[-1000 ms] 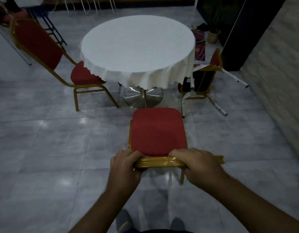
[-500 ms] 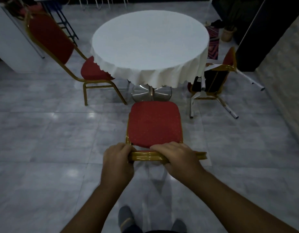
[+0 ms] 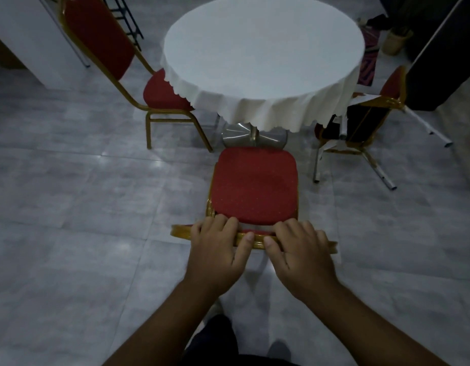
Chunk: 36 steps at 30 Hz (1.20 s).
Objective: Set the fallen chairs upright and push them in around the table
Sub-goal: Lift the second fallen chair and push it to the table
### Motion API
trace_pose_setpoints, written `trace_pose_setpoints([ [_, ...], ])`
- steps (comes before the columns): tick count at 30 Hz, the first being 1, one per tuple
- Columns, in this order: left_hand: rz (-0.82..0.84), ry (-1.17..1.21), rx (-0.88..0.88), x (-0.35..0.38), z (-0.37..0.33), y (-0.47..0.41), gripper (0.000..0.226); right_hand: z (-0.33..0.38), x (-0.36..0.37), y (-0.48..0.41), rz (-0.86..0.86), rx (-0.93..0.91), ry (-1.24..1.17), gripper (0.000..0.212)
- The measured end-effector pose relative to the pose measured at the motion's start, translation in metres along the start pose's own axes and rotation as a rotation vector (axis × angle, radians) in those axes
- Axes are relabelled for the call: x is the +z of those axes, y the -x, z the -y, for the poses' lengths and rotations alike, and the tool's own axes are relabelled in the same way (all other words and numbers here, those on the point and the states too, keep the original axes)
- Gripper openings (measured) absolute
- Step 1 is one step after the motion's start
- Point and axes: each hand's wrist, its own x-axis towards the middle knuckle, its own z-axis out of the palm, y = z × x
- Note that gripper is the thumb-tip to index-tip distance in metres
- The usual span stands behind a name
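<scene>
1. head view: the left hand (image 3: 215, 249) and right hand (image 3: 301, 253) both clasp the gold top rail of the near chair (image 3: 255, 187), fingers curled over it, thumbs on the near side.
2. this chair stands upright, its red seat pointing at the round counter (image 3: 263, 48), front edge just short of the chrome base (image 3: 252, 136).
3. the left chair (image 3: 165, 93) stands upright, its seat partly under the white cloth.
4. the right chair (image 3: 366, 120) lies tipped over beside the counter, legs sticking out.
</scene>
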Motion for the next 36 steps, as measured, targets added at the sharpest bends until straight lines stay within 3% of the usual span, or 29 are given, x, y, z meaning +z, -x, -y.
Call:
trace_pose_setpoints([
  [12, 0.020, -0.018, 0.055, -0.006, 0.046, -0.078, 0.030, 0.020, 0.018, -0.077, -0.057, 0.075, -0.010, 0.028],
  [36, 0.053, 0.027, 0.046, 0.005, 0.051, -0.174, 0.034, -0.013, 0.016, -0.169, -0.052, 0.072, 0.018, 0.031],
])
